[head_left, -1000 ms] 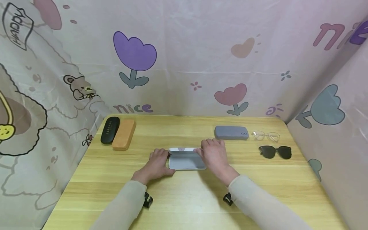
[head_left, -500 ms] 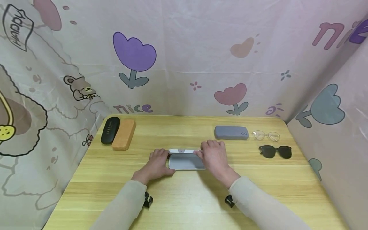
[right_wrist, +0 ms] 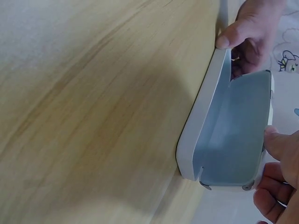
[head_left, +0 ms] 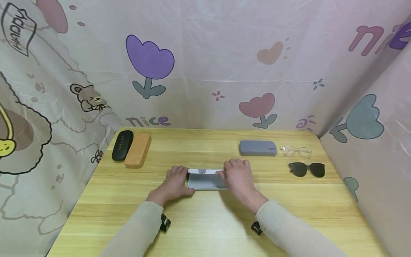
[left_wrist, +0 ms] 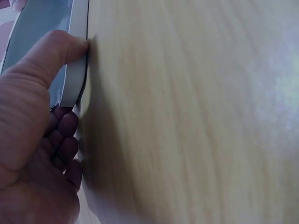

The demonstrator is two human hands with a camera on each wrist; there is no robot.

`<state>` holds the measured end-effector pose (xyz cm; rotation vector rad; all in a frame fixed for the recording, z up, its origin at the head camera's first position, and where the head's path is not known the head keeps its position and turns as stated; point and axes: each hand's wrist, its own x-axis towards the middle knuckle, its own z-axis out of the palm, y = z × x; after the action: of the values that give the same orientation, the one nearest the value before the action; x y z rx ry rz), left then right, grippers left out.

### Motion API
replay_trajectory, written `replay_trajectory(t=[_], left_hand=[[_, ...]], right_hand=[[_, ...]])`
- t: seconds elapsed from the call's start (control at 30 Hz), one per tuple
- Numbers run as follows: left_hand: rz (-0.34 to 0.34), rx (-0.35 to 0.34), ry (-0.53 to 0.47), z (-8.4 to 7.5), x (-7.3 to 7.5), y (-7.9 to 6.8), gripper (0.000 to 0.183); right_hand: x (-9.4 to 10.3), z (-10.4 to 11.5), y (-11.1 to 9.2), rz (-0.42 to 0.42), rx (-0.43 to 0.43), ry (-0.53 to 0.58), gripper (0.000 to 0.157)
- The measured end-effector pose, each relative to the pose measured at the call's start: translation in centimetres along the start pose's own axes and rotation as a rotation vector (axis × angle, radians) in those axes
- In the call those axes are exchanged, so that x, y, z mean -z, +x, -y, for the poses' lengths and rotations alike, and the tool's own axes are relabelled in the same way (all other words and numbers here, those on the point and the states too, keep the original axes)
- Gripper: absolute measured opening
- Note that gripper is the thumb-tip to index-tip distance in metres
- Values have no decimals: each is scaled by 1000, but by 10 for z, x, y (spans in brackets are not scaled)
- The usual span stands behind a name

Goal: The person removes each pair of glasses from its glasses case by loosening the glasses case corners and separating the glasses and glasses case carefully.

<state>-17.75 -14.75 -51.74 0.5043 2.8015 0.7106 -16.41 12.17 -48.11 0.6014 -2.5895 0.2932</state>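
Note:
A white glasses case (head_left: 206, 182) with a blue-grey lining stands partly open on the wooden table. Its lid (right_wrist: 238, 130) is raised at an angle over the base. My left hand (head_left: 171, 184) grips the left end, its thumb on the front wall (left_wrist: 77, 60) and its curled fingers round the end. At the lid's right side, my right hand (head_left: 240, 178) pinches the free edge between thumb and curled fingers. No glasses show in the visible part of the case.
A black glasses case (head_left: 122, 145) and an orange one (head_left: 138, 150) lie side by side at the back left. Back right are a grey-blue case (head_left: 258, 148), thin-framed glasses (head_left: 296, 151) and dark sunglasses (head_left: 307, 169). A patterned curtain (head_left: 205, 64) hangs behind the table.
The lid has tipped a little down toward the person, narrowing the opening, and my right hand has moved slightly nearer with it. My left hand stays in place.

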Motion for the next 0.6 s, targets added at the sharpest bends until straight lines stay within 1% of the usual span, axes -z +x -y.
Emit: replay_trajectory(t=[0.23,0.43,0.6], left_hand=[[-2,-1,0,1,-2,1,76],[-2,-1,-15,0,0,0,76],[-1,-1,-20,-1,0,-1,76]], right_hand=[[-1,0,-1,-1,1,-2,36],[-3,-1,-3,-19,9,-23,38],[-3,-1,-4,-22,12,-17,38]])
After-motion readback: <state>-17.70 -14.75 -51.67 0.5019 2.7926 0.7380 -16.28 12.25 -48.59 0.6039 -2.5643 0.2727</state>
